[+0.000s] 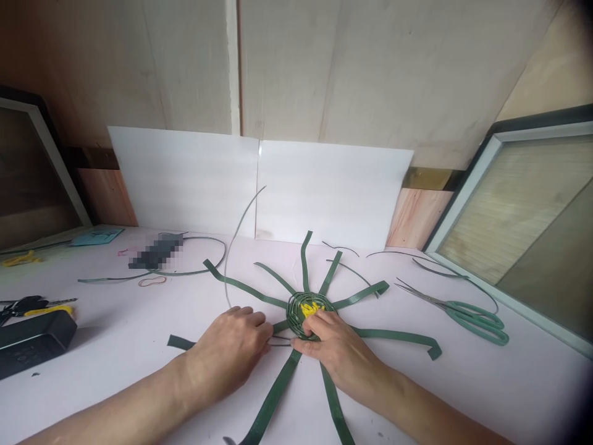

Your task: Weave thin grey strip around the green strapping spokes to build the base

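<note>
Basically, right hand (345, 352) clamps the round dark-green woven plastic disc (298, 312) at lower center of frame, probably to steady it. Left hand (241, 346) grips a thin dark strand (280, 345), likely for tension.

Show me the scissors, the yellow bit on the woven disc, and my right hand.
Scissors (450, 306): head view, where blades meet handles.
Yellow bit (309, 308): head view, its middle.
Right hand (343, 347): head view, back of hand.

Left hand (243, 346): knuckles up, fingers curled. Right hand (336, 346): thumb directed leftward, fingers bent. Left forearm (134, 395), right forearm (430, 405): bare, converging.
</note>
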A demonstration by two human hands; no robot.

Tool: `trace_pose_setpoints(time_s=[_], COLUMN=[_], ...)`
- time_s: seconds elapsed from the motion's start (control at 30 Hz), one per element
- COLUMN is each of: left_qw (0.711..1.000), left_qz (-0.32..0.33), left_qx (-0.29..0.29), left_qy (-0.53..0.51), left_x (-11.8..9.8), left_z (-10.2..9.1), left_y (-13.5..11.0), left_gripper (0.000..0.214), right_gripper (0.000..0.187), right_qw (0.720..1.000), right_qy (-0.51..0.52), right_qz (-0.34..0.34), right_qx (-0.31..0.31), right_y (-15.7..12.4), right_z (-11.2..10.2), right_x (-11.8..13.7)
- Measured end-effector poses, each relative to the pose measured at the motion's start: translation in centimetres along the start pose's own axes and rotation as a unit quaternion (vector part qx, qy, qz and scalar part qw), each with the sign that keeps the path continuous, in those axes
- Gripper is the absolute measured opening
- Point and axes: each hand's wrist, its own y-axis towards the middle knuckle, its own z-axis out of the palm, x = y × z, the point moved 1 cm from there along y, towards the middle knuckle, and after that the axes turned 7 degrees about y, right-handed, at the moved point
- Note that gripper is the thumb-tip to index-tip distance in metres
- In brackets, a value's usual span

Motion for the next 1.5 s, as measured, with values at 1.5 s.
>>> trace_pose_setpoints(time_s=[1.5], left_qw=[0.917], left_qz=[0.134], left_qx=[-0.143], left_qy=[0.347], left_x=[6.9], left_z=[-7.3], left_y=[3.1], left_gripper=[0.032], right_gripper=[0.034], right_qw=[0.998], right_qy=[-0.028], right_qz=[-0.055], right_qx=[-0.009], right_y=[0.2], right_z=[-0.2], right_x=[-0.2])
